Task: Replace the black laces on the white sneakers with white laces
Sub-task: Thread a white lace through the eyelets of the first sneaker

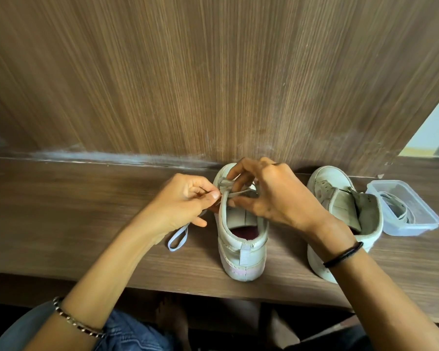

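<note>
At the centre of the frame, on a wooden desk (86, 211), one sneaker (238, 239) stands with its heel toward the person and its toe close to the wooden panel (213, 84) behind. Both hands grip the white lace (224, 184). The left hand (185, 201) pinches a run of it between thumb and forefinger just left of the shoe's rim, and the right hand (271, 196) curls over the tongue, fingertips pinching the lace at the front eyelets. A slack loop, seemingly of the same lace, lies on the desk below the left hand. The step looks like threading the front eyelets of the first shoe, so the job seems under half done. The second sneaker (340, 198), at centre right, shows bare eyelets. The next move probably calls for drawing the run snug and feeding a tip into the next eyelet, with even lengths on both sides. A plastic box (431, 221) at far right holds more pale lace. Room is tight against the panel and both heels sit near the desk's front edge, while the desk stretches wide toward the left.
</note>
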The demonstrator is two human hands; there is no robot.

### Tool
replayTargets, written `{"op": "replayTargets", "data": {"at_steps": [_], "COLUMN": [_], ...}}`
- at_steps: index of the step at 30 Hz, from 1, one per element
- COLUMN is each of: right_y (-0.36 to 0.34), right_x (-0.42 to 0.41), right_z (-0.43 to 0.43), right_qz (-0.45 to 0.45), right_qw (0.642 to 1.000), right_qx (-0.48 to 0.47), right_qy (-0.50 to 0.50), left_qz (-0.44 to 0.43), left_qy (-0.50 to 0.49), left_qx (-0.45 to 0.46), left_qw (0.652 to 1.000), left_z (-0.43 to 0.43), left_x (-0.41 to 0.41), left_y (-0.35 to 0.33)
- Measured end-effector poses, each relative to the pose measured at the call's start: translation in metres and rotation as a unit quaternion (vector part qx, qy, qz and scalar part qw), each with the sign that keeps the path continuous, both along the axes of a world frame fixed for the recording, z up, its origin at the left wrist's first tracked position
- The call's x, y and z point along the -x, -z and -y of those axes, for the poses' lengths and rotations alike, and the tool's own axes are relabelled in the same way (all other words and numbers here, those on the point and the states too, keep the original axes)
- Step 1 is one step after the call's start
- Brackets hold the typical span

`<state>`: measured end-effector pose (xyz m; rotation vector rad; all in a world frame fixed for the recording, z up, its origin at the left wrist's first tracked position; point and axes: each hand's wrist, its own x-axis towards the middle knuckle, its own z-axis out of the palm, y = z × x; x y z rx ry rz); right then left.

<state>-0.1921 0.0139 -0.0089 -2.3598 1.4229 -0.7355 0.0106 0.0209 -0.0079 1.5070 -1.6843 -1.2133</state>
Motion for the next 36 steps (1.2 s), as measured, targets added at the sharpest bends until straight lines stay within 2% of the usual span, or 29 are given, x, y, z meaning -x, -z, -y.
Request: {"op": "replayTargets", "data": {"at_steps": [2, 4, 8, 11, 13, 16, 18, 19, 20, 21, 22, 23, 25, 26, 27, 29, 31, 34, 36], "right_y": [0.002, 0.003, 0.004, 0.005, 0.005, 0.002, 0.0, -0.001, -0.002, -0.001, 0.0, 0.0, 0.002, 0.003, 0.002, 0.001, 0.002, 0.002, 0.003], "right_x": [0.004, 0.009, 0.013, 0.013, 0.014, 0.015, 0.015, 0.014, 0.014, 0.014, 0.014, 0.014, 0.014, 0.015, 0.015, 0.015, 0.015, 0.015, 0.016], "right_z": [0.002, 0.003, 0.001, 0.001, 0.002, 0.0, -0.001, -0.002, -0.002, -0.003, -0.002, -0.002, 0.0, 0.0, 0.001, 0.0, 0.0, 0.001, 0.002], "right_qz": [-0.02, -0.018, 0.012, 0.023, 0.019, 0.009, 0.016, 0.018, 0.014, 0.007, 0.001, 0.0, 0.004, 0.004, 0.002, -0.001, -0.004, -0.003, 0.001], "right_qw": [0.999, 0.996, 0.979, 0.973, 0.97, 0.969, 0.97, 0.97, 0.972, 0.974, 0.974, 0.974, 0.973, 0.972, 0.972, 0.972, 0.972, 0.972, 0.971], "right_qx": [-0.014, -0.062, -0.175, -0.205, -0.218, -0.226, -0.226, -0.226, -0.223, -0.216, -0.213, -0.212, -0.216, -0.218, -0.219, -0.221, -0.22, -0.223, -0.228], "right_qy": [0.025, 0.06, 0.1, 0.1, 0.102, 0.097, 0.088, 0.082, 0.076, 0.073, 0.074, 0.077, 0.082, 0.082, 0.082, 0.08, 0.079, 0.079, 0.075], "left_qz": [0.027, 0.014, -0.14, -0.261, -0.344, -0.472, -0.494, -0.465, -0.378, -0.231, -0.063, 0.082, 0.304, 0.375, 0.405, 0.362, 0.273, 0.081, -0.061], "left_qy": [-0.007, -0.019, -0.067, -0.123, -0.15, -0.201, -0.213, -0.207, -0.192, -0.159, -0.103, -0.029, 0.086, 0.11, 0.112, 0.085, 0.064, 0.064, -0.007], "left_qx": [0.026, 0.03, -0.039, -0.077, -0.067, 0.006, 0.066, 0.102, 0.156, 0.224, 0.289, 0.323, 0.314, 0.306, 0.298, 0.266, 0.223, 0.196, 0.178], "left_qw": [0.999, 0.999, 0.987, 0.954, 0.924, 0.858, 0.84, 0.855, 0.892, 0.933, 0.95, 0.942, 0.895, 0.868, 0.857, 0.889, 0.934, 0.975, 0.982], "left_z": [0.001, 0.001, 0.0, 0.003, 0.005, 0.014, 0.022, 0.025, 0.027, 0.026, 0.025, 0.023, 0.017, 0.014, 0.013, 0.016, 0.019, 0.021, 0.023], "left_x": [-0.001, -0.004, -0.013, -0.019, -0.017, -0.01, -0.01, -0.012, -0.014, -0.017, -0.018, -0.019, -0.015, -0.013, -0.012, -0.015, -0.021, -0.022, -0.017], "left_y": [0.001, -0.002, -0.016, -0.023, -0.025, -0.029, -0.03, -0.03, -0.029, -0.026, -0.022, -0.015, -0.006, -0.004, -0.005, -0.01, -0.013, -0.014, -0.018]}}
